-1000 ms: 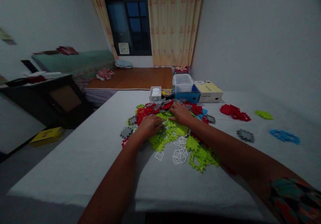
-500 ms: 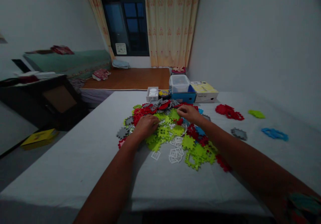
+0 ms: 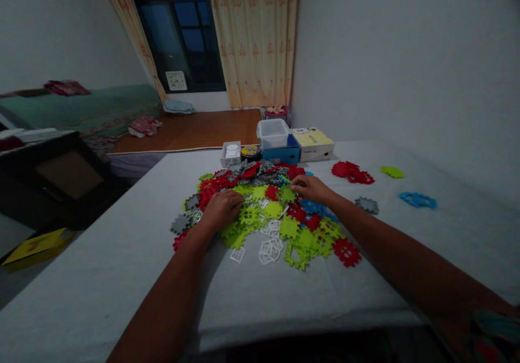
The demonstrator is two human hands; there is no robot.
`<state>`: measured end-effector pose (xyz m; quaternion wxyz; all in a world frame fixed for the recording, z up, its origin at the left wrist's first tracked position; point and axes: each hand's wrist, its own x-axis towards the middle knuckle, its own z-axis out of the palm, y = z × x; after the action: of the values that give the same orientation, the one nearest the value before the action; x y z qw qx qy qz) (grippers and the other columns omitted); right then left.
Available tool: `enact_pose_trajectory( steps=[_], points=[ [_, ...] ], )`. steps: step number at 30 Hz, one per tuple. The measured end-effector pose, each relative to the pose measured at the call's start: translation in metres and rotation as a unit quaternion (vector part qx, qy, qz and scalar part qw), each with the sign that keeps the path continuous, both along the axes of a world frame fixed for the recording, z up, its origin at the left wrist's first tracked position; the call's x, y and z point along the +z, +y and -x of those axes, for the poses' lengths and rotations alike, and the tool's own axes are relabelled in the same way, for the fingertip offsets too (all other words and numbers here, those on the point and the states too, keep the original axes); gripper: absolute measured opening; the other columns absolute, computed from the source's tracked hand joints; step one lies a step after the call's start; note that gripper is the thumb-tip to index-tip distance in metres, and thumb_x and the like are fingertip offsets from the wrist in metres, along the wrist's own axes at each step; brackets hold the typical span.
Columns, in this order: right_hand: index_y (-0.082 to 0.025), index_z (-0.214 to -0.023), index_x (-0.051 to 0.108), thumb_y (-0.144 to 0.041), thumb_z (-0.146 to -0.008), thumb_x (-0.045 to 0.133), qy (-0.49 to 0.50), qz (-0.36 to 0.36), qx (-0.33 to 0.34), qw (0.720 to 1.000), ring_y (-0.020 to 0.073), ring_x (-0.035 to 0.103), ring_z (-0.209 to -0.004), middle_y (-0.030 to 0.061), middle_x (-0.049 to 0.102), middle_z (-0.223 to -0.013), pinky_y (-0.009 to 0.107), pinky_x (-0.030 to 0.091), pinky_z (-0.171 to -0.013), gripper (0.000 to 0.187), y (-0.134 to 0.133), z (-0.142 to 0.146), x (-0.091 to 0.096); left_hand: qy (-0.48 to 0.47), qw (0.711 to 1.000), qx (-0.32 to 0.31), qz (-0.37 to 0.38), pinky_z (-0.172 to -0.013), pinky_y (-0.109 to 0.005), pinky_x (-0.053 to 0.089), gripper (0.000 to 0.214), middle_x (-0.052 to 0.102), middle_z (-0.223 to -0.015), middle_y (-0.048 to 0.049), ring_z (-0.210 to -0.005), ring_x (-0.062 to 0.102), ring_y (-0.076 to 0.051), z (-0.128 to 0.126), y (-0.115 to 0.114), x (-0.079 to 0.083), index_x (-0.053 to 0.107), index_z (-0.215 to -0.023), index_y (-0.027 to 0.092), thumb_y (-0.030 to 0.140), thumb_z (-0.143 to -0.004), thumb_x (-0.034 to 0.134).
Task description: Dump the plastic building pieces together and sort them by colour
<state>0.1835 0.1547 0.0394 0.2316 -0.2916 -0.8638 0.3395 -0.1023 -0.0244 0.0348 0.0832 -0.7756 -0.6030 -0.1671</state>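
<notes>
Writing: dark print on the yellow-and-white carton (image 3: 312, 144), too blurred to read; the label on the round black-and-yellow tin (image 3: 251, 153), likewise.

Materials: heap of thin plastic pieces (image 3: 248, 215) mid-tabletop (image 3: 134, 276), on pale, lightly creased cloth. Lime squares with toothed edges, some with cut-out windows; red and grey ones massed toward the back; white lattice pieces (image 3: 270, 250) at the near edge. Red toothed disc (image 3: 346, 252) at the heap's near right.

Left hand (image 3: 222, 209): curled, knuckles up, over the heap's left side; cannot tell whether it grips anything. Right hand (image 3: 312, 188): fingers bent together, tips at a lime square's edge (image 3: 287, 194); pinch or mere touch, cannot tell.

Behind the heap: blue cardboard box (image 3: 280, 153) bearing a translucent plastic tub (image 3: 273, 133). Well right: blue toothed pieces (image 3: 417, 200), lying flat.
</notes>
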Motion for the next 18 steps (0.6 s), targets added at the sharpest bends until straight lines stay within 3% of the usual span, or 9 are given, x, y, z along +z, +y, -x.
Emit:
enact_pose_trajectory(
  steps=[8, 13, 18],
  points=[
    [-0.017, -0.087, 0.066, -0.031, -0.079, 0.060, 0.080, 0.012, -0.059, 0.995, 0.0157, 0.060, -0.068, 0.0026, 0.067, -0.076, 0.026, 0.047, -0.062, 0.017, 0.016, -0.026, -0.002, -0.012, 1.000, -0.005, -0.016, -0.091, -0.038, 0.052, 0.025, 0.073, -0.106, -0.0081, -0.100, 0.066, -0.022, 0.005, 0.002, -0.005, 0.072, -0.102, 0.020, 0.020, -0.091, 0.051],
    [-0.016, -0.108, 0.068, -0.031, -0.082, 0.058, 0.027, 0.070, 0.012, 0.997, 0.0157, 0.061, -0.063, 0.0026, 0.068, -0.078, 0.027, 0.048, -0.059, 0.031, 0.011, -0.020, -0.004, -0.011, 0.999, -0.013, -0.031, -0.092, -0.038, 0.052, 0.025, 0.073, -0.107, -0.0073, -0.101, 0.066, -0.022, 0.003, 0.004, -0.006, 0.072, -0.104, 0.020, 0.018, -0.090, 0.052],
    [-0.020, -0.114, 0.070, -0.025, -0.075, 0.072, -0.079, -0.059, 0.050, 0.994, 0.0196, 0.065, -0.085, 0.0085, 0.069, -0.107, 0.030, 0.049, -0.077, 0.040, -0.001, -0.001, -0.002, -0.014, 0.999, -0.018, -0.036, -0.092, -0.038, 0.053, 0.024, 0.073, -0.107, -0.0071, -0.101, 0.067, -0.021, -0.002, 0.003, -0.003, 0.072, -0.104, 0.021, 0.019, -0.090, 0.053]
  ],
)
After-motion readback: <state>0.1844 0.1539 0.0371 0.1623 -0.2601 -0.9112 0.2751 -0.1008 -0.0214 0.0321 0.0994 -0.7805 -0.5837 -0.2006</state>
